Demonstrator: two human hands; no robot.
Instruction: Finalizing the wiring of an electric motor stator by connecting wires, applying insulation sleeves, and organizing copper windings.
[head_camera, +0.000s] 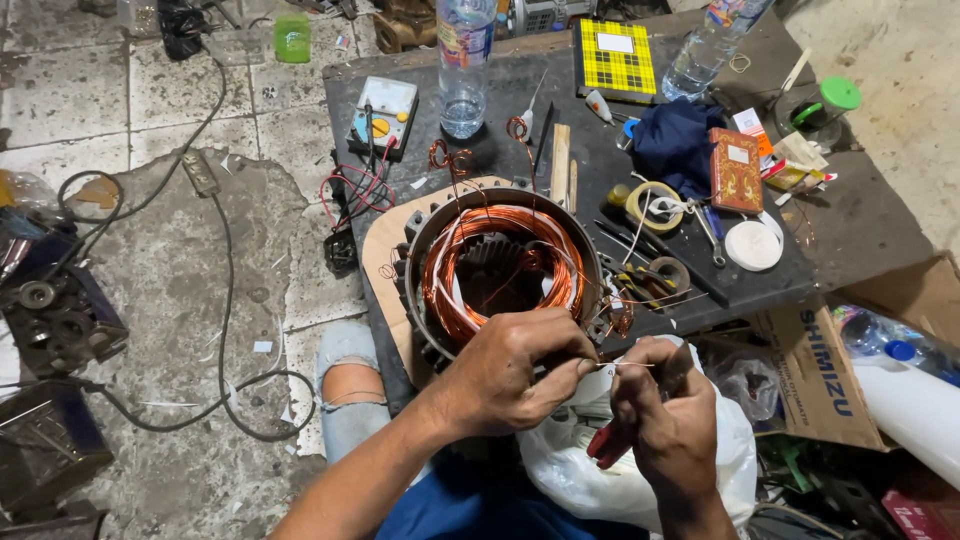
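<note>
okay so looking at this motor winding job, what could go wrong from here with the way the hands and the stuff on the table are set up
1. The left hand and right hand pull a thin wire taut at the stator; it might snap or nick the copper coils.
2. Two water bottles stand by the multimeter; a knock could wet it.
3. The red-handled tool in the right hand's grip could slip.

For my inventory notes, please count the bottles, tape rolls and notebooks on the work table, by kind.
Clear plastic bottles: 2
Tape rolls: 3
Notebooks: 2, yellow plaid and red
Total: 7
</note>
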